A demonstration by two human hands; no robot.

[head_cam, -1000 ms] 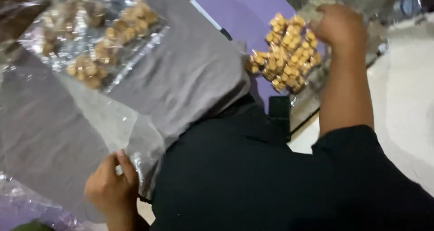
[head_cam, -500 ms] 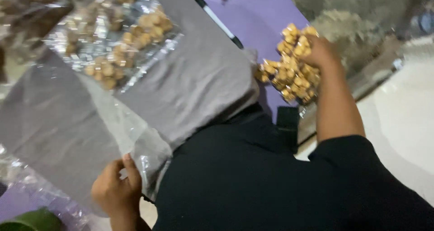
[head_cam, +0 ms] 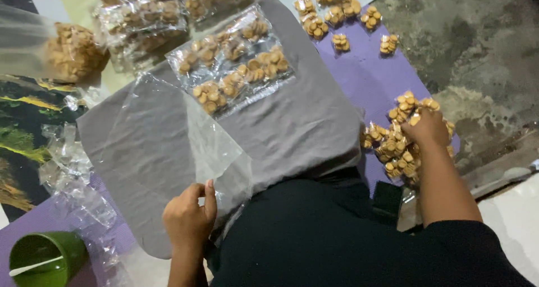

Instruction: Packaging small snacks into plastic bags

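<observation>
Plastic bag (head_cam: 185, 135), clear and empty, lies on the grey cloth (head_cam: 303, 118), pinched at its near corner by the left hand (head_cam: 188, 219). Left of the cloth stands a green cup (head_cam: 45, 256). On the cloth's far edge lie filled cracker packets (head_cam: 236, 68). Right of the cloth, the right hand (head_cam: 428, 128) closes over a heap of crackers (head_cam: 396, 146) on the purple mat (head_cam: 365, 79).

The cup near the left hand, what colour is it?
Green, seen in the head view: the cup sits beside the left hand.

Right hand (head_cam: 428, 128) fingertips buried in biscuit pile (head_cam: 400, 146); green cup (head_cam: 42, 257) cut by bottom edge.
</observation>
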